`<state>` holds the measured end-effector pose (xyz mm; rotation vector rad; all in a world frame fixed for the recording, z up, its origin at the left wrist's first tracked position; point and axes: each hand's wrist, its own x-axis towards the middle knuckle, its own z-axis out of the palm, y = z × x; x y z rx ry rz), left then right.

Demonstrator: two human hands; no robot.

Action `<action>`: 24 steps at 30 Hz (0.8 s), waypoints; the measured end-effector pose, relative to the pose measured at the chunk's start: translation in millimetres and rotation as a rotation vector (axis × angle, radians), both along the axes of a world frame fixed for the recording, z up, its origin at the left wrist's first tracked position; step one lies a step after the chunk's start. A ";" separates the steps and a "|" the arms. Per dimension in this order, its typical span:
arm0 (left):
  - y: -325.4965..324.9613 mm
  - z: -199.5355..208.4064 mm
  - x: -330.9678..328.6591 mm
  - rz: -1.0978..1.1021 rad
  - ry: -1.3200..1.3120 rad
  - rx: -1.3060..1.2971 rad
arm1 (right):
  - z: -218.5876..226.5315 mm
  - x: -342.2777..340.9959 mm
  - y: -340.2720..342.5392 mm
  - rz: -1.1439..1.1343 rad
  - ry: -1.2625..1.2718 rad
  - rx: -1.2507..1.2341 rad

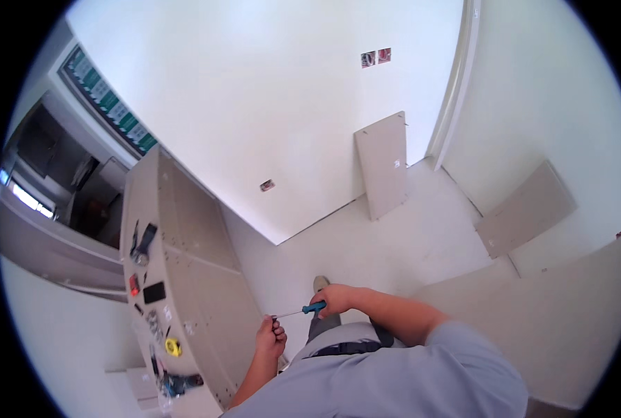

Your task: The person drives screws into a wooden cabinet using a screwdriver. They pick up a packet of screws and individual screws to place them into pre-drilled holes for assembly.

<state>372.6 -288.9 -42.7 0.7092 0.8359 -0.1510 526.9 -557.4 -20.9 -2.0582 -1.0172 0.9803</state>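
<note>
My right hand (337, 299) is closed around the teal handle of a screwdriver (313, 307), in front of my body. Its thin metal shaft points left toward my left hand (270, 338). The left fingers are curled together at the shaft's tip, around a small dark piece too small to name. Just left of that hand stands a long beige cabinet carcass (206, 279). On its top edge lie a yellow tape measure (174, 347), a teal and black power tool (180, 384), a black phone-like slab (154, 292) and another dark tool (144, 245).
One beige board (383, 167) leans on the white wall ahead; another board (528, 210) leans at the right. A large pale panel (512, 320) lies to my right. Open socket boxes (376, 57) show in the wall. My shoe (321, 283) is on the pale floor (282, 258).
</note>
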 end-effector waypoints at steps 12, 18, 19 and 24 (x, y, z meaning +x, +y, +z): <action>-137.8 24.2 376.7 -0.798 -0.282 0.211 | 58.4 144.6 -151.9 -0.860 0.149 0.034; -293.4 54.2 473.6 -1.088 -0.392 0.119 | 49.3 142.3 -249.8 -1.341 -0.091 0.085; -322.7 60.4 479.4 -1.146 -0.422 0.144 | 44.5 139.2 -269.5 -1.407 -0.131 0.102; -462.5 62.0 515.6 -1.519 -0.556 0.312 | 6.3 125.0 -386.0 -1.612 -0.300 0.130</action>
